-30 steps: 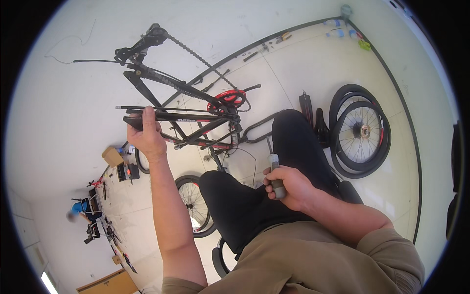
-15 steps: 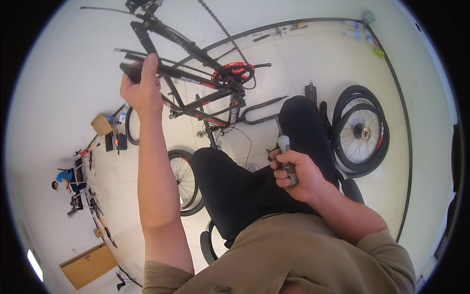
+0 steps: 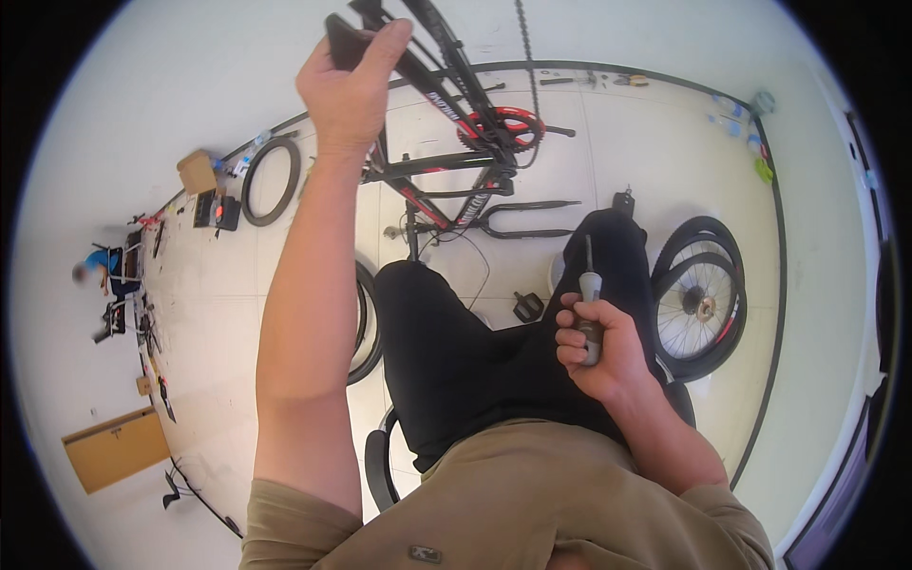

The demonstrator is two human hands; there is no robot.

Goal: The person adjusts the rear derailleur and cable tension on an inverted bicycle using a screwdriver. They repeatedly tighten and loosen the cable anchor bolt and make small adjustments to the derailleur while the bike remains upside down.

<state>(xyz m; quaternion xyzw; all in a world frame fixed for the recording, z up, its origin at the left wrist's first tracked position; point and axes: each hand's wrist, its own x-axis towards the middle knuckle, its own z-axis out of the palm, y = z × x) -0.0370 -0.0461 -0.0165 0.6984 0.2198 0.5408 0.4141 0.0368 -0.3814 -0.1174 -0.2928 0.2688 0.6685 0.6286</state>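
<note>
My left hand (image 3: 356, 100) is raised at the upper left, closed around a black part that looks like a bicycle saddle (image 3: 346, 43). Beside it, the black and red bicycle frame (image 3: 437, 185) stands tilted, with a red chainring (image 3: 518, 126) and a hanging chain (image 3: 529, 57). My right hand (image 3: 605, 351) grips a screwdriver (image 3: 590, 290) by its grey and brown handle above my right thigh, its shank pointing away from me. The screwdriver touches nothing on the bicycle. My fingers cover part of the saddle.
Two wheels (image 3: 698, 304) lie at the right. A black pedal (image 3: 528, 306) is on the floor between my knees. A tyre (image 3: 272, 180), an open cardboard box (image 3: 198, 173) and a toolbox (image 3: 218, 211) are at the left. Tools (image 3: 629, 81) lie along the far wall. Another person (image 3: 100, 266) sits far left.
My left hand has moved up and right, and the bicycle frame has tilted with it. My right hand has shifted slightly right with the screwdriver, whose shank now shows clearly. The pedal has come into view.
</note>
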